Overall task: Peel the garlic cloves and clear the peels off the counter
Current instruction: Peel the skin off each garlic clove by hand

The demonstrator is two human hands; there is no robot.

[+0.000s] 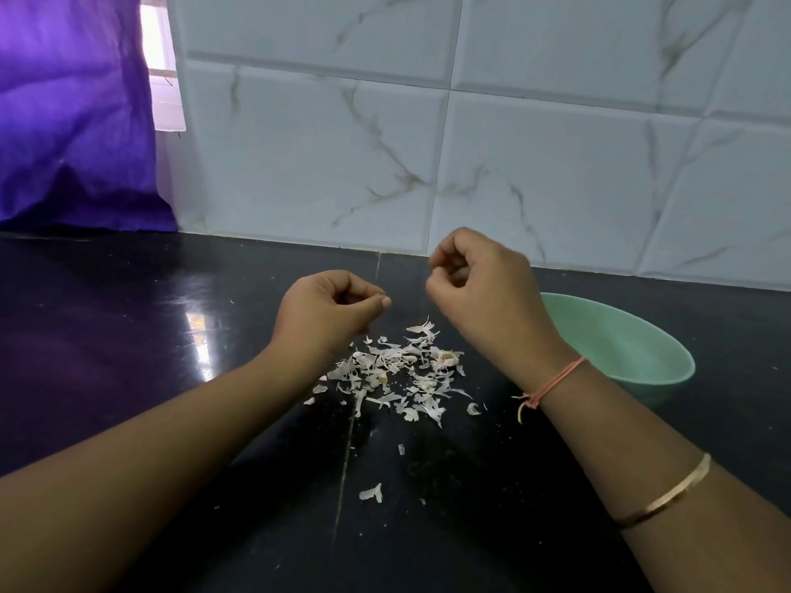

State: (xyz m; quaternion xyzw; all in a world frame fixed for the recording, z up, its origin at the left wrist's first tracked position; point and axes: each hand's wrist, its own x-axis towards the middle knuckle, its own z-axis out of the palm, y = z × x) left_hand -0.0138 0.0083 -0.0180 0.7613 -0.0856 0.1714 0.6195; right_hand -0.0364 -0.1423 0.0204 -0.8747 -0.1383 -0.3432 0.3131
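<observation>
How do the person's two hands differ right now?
The left hand hangs lower, beside the garlic peels; the right hand is held higher, nearer the tiled wall. The right arm wears a thread and a bangle; the left is bare. Both have curled fingers.

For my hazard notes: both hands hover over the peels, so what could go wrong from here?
The loose peel pile could scatter under a careless sweep. A stray peel nearer the person could be missed. The right forearm crosses in front of the green bowl and might nudge it.
</observation>
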